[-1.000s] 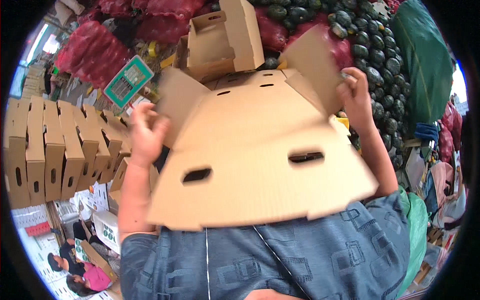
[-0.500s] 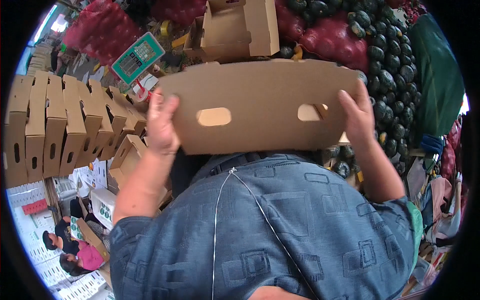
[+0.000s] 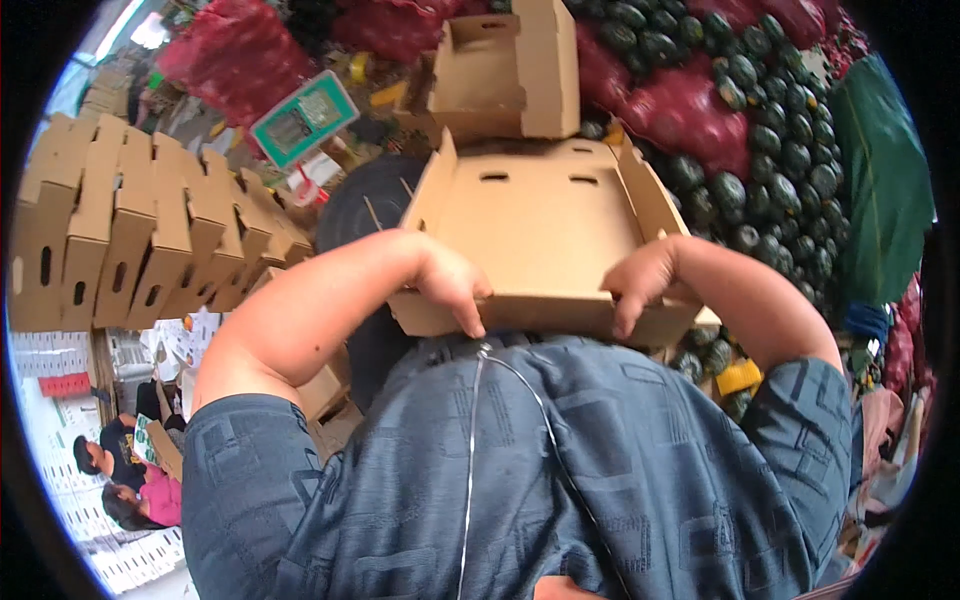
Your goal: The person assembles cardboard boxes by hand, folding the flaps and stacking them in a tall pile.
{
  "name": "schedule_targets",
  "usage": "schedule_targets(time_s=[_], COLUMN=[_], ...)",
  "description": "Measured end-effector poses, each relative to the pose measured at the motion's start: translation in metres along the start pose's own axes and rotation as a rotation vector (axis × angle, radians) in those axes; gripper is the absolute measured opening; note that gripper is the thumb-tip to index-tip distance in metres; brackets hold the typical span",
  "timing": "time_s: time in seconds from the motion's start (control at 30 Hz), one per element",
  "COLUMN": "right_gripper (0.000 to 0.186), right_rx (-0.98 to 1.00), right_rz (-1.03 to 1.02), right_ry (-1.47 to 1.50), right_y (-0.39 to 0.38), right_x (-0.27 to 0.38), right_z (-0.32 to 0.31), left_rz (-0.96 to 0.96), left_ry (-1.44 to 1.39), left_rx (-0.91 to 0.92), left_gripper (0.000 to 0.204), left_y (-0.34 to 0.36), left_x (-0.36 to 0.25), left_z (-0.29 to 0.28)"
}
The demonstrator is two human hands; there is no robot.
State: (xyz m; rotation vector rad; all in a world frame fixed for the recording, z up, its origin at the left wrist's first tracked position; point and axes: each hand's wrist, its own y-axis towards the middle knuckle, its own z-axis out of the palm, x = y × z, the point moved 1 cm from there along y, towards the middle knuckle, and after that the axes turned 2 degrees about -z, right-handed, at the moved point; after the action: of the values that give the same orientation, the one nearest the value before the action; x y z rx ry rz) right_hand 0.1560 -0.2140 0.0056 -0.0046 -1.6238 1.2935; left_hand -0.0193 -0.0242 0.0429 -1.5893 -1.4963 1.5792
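Note:
An open, shallow cardboard box [image 3: 555, 235] lies in front of my body, its brown inside showing and two slots at its far end. My left hand [image 3: 456, 287] grips the left part of the box's near wall, with the thumb and fingers bent around the cardboard. On the right part of that same wall, my right hand [image 3: 641, 284] is closed in a similar grip. Some fingertips of both hands are hidden by the cardboard.
Another open cardboard box [image 3: 550, 75] stands just beyond. Upright folded boxes [image 3: 135, 235] line the left, near a green-framed scale display [image 3: 304, 118]. Dark green squashes [image 3: 790, 165] are heaped at right beside red net sacks [image 3: 692, 118]. Two people [image 3: 125, 470] are at lower left.
The box has tipped from showing its slotted outer face to lying with its open inside upward. Both hands have moved from its side ends inward to the near wall.

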Motion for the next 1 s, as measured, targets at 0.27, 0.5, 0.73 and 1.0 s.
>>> schedule_targets(time_s=[0.27,0.5,0.73,1.0], right_gripper=[0.033,0.080,0.074,0.058], right_rx=[-1.571,-0.893,-0.874,-0.669], right_rz=[-1.348,-0.851,-1.108,-1.674], right_ry=[0.411,1.268,1.796,1.276], right_y=[-0.134,0.026,0.057,0.023], right_x=[0.005,-0.089,-0.015,-0.056], right_z=[-0.053,-0.052,-0.053,-0.089], left_rz=[0.261,1.001,1.242,1.446], left_ry=[-0.605,-0.999,-1.250,-1.064], left_rx=[-0.370,-0.670,-0.768,-0.707], left_gripper=[0.034,0.051,0.053,0.055], left_y=[-0.068,-0.028,-0.018,0.018], left_x=[0.030,0.060,0.056,0.069], left_z=[-0.002,0.038,0.040,0.038])
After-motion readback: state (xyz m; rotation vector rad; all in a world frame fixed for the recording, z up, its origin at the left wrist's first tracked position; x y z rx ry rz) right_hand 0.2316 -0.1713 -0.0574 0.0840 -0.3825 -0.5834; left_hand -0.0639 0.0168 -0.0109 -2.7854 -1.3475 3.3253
